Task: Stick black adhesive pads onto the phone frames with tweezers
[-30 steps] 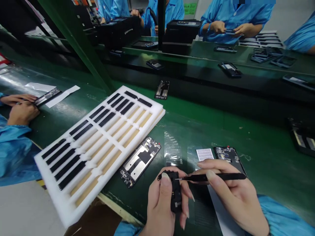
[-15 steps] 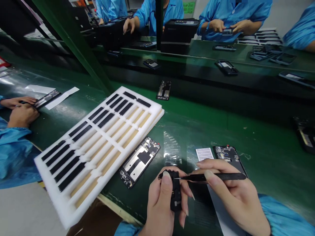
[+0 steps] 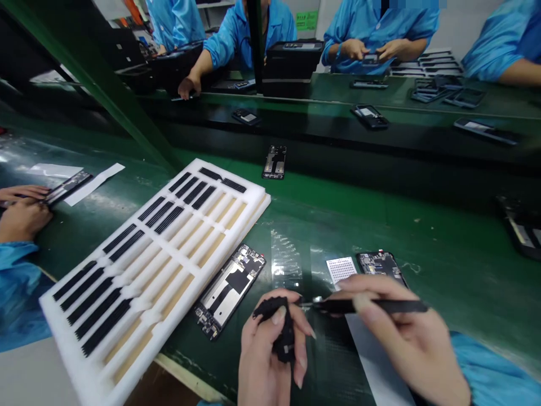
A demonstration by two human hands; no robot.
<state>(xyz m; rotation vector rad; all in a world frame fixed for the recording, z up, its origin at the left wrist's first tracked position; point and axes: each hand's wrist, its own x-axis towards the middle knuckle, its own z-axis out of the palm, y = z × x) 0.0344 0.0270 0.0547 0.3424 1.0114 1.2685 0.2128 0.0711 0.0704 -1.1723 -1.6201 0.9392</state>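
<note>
Two hands worked low over mat. Left hand clasped black part, now tilted further from upright than a second earlier. Right hand pinched tweezers, tip at part. Open phone lay beside.

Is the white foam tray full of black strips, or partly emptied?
Partly emptied. The white foam tray has black strips along its left slots only; the right-hand slots show bare tan bottoms.
</note>
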